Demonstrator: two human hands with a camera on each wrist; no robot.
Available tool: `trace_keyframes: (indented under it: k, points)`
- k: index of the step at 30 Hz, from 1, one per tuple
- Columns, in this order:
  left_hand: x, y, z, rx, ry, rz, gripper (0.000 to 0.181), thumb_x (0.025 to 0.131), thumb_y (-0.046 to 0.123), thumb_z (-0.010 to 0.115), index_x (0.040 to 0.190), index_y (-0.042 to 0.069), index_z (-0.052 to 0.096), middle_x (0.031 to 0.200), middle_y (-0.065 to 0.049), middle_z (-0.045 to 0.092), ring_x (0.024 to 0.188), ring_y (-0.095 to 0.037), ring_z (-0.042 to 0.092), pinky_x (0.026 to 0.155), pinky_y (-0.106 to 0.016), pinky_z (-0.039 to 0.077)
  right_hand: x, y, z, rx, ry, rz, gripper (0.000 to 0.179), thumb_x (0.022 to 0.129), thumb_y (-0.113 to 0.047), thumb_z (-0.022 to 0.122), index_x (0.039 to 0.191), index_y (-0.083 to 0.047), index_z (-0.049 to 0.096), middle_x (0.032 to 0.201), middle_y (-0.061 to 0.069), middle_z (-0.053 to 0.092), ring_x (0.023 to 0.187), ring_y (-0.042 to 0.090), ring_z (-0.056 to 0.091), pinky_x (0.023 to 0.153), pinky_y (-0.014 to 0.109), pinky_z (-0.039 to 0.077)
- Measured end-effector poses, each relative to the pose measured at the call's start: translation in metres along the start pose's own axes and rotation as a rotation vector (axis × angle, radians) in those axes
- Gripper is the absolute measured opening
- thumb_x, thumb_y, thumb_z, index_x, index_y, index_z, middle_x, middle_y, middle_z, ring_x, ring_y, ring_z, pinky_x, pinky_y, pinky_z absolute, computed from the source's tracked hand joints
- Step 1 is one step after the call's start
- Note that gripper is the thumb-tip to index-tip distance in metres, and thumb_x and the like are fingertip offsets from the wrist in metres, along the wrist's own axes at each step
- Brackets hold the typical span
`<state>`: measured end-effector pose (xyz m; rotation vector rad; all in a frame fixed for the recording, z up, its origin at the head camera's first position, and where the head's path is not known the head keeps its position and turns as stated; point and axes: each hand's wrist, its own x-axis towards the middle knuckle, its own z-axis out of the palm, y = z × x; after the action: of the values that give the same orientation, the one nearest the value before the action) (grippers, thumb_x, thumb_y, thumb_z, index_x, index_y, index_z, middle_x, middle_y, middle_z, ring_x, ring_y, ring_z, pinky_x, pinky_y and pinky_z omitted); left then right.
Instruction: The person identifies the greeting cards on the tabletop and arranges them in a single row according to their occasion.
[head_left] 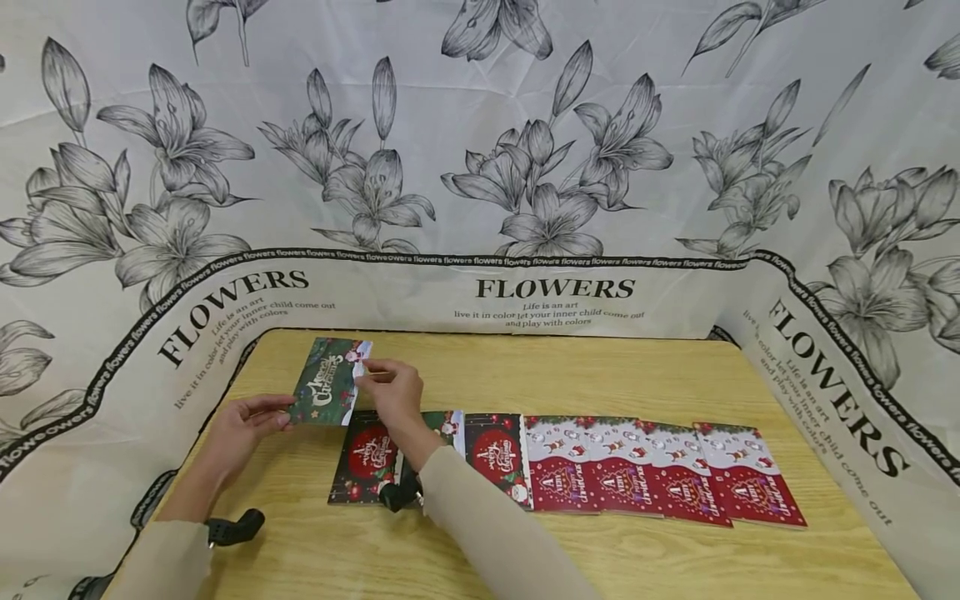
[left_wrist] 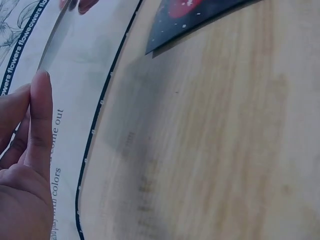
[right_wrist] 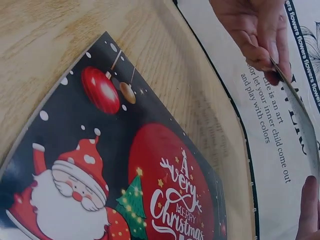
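A green Christmas card (head_left: 324, 383) with white lettering is held up above the far left of the table. My left hand (head_left: 251, 423) pinches its lower left corner between thumb and fingers. At its right edge, my right hand (head_left: 396, 398) pinches it too. Seen nearly edge-on, the card (left_wrist: 54, 35) looks thin in the left wrist view. Below the right forearm lies a black Christmas card (head_left: 365, 457) with a red circle; its Santa (right_wrist: 75, 195) shows large in the right wrist view. Another green card (head_left: 452, 422) beside it is mostly hidden by the right arm.
To the right, another black card (head_left: 492, 454) continues the row, followed by several overlapping red and white Christmas cards (head_left: 622, 483). They lie on a wooden table (head_left: 525, 375). A white flower-printed cloth (head_left: 420, 292) stands around the table's back and sides.
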<state>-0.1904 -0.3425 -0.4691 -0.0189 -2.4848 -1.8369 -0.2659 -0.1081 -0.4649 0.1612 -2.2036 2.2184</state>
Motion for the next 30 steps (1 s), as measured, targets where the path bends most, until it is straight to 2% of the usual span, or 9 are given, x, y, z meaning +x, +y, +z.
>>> trace_keyframes:
  k: [5,7,12,14,17,21,25,30]
  points:
    - [0.014,0.006,0.0,0.001,0.026,-0.003,0.036,0.105,-0.003,0.06,0.138,-0.016,0.056,0.115,-0.011,0.07,0.093,-0.02,0.076,0.09,-0.032,0.06,-0.003,0.0,0.002,0.007,-0.022,0.002,0.02,0.089,-0.004,0.084,0.109,-0.006,0.083,0.101,0.001,0.075,0.089,0.012,0.07,0.071,0.025,0.058]
    - [0.02,0.008,0.001,-0.004,0.027,-0.009,0.037,0.105,-0.001,0.059,0.14,-0.015,0.056,0.12,-0.013,0.068,0.096,-0.02,0.076,0.093,-0.033,0.059,-0.003,-0.001,0.003,0.011,-0.024,0.003,0.019,0.089,-0.004,0.084,0.108,-0.007,0.084,0.101,0.0,0.075,0.089,0.013,0.071,0.071,0.025,0.058]
    - [0.031,0.012,0.003,-0.008,0.03,-0.026,0.038,0.107,0.0,0.057,0.143,-0.012,0.055,0.132,-0.021,0.06,0.101,-0.02,0.075,0.095,-0.026,0.057,-0.003,-0.001,0.004,0.027,-0.019,0.003,0.018,0.088,-0.001,0.083,0.105,-0.007,0.084,0.098,0.002,0.074,0.086,0.013,0.072,0.074,0.031,0.061]
    - [0.034,0.013,0.004,-0.012,0.034,-0.03,0.038,0.107,0.001,0.057,0.143,-0.012,0.055,0.13,-0.019,0.062,0.099,-0.018,0.075,0.095,-0.024,0.056,-0.003,-0.001,0.003,0.028,-0.02,0.001,0.018,0.089,0.0,0.083,0.106,-0.006,0.084,0.099,0.004,0.074,0.084,0.012,0.071,0.077,0.038,0.063]
    - [0.037,0.014,0.004,-0.038,0.039,-0.038,0.039,0.107,0.0,0.058,0.143,-0.013,0.054,0.122,-0.012,0.067,0.094,-0.013,0.075,0.097,-0.029,0.057,-0.003,0.0,0.004,0.028,-0.019,-0.001,0.018,0.089,0.001,0.082,0.106,-0.006,0.084,0.099,0.007,0.076,0.082,0.011,0.071,0.079,0.041,0.063]
    - [0.041,0.012,0.004,-0.071,0.049,-0.037,0.039,0.105,-0.003,0.059,0.142,-0.016,0.053,0.117,-0.01,0.071,0.09,-0.011,0.075,0.093,-0.031,0.059,-0.002,0.002,0.005,0.01,-0.011,-0.007,0.018,0.088,0.002,0.083,0.105,-0.005,0.084,0.096,0.008,0.077,0.08,0.01,0.07,0.075,0.033,0.063]
    - [0.043,0.01,0.005,-0.073,0.071,-0.037,0.039,0.105,-0.004,0.059,0.142,-0.016,0.054,0.122,-0.016,0.071,0.09,-0.012,0.075,0.091,-0.032,0.06,-0.001,0.004,0.007,-0.016,-0.014,0.005,0.018,0.088,0.0,0.083,0.106,-0.005,0.084,0.093,0.007,0.077,0.08,0.008,0.068,0.072,0.026,0.06]
    - [0.047,0.006,0.007,-0.062,0.118,-0.057,0.039,0.105,-0.004,0.059,0.142,-0.015,0.054,0.129,-0.025,0.067,0.093,-0.011,0.075,0.092,-0.036,0.06,0.002,0.005,0.01,-0.041,-0.01,0.014,0.018,0.088,0.0,0.084,0.105,-0.005,0.084,0.09,0.004,0.075,0.079,0.005,0.066,0.071,0.024,0.059]
